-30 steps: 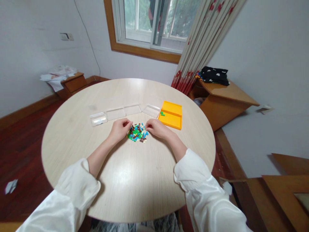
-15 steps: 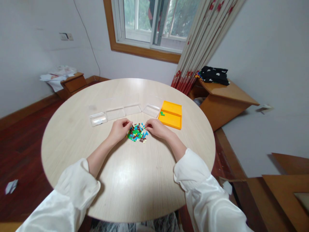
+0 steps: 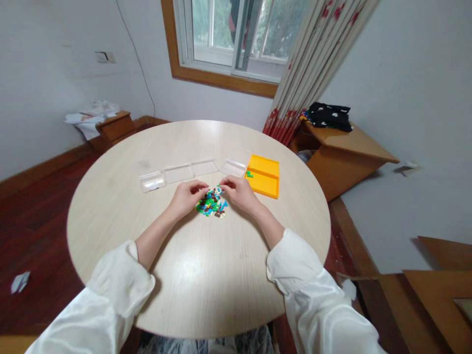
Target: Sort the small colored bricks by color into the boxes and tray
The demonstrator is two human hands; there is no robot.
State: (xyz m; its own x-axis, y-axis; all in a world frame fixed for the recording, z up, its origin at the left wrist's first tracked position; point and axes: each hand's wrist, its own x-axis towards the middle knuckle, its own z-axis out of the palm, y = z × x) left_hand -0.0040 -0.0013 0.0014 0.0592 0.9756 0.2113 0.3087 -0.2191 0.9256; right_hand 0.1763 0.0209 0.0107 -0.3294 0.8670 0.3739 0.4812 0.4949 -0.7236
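Note:
A heap of small plastic building bricks in green, blue, brown, yellow and cream lies on the round table, between my hands. My left hand is at the heap's upper left edge, thumb and fingers pinched together; whatever may be in them is too small to make out. Across from it, my right hand has its fingers closed at the upper right edge, with a tiny green brick showing at the fingertips. A yellow case lies open just beyond my right hand, with a few green bricks inside its left side.
Several clear plastic trays stand in a row behind the heap, the leftmost tray holding something pale. The pale wooden table has a rounded edge. Beyond it are a small cabinet with black cloth and a curtain.
Both hands have shifted slightly up to the heap's far edge, and my left hand has come closer to the right. A green brick at my right fingertips has risen with them. The view has shifted slightly.

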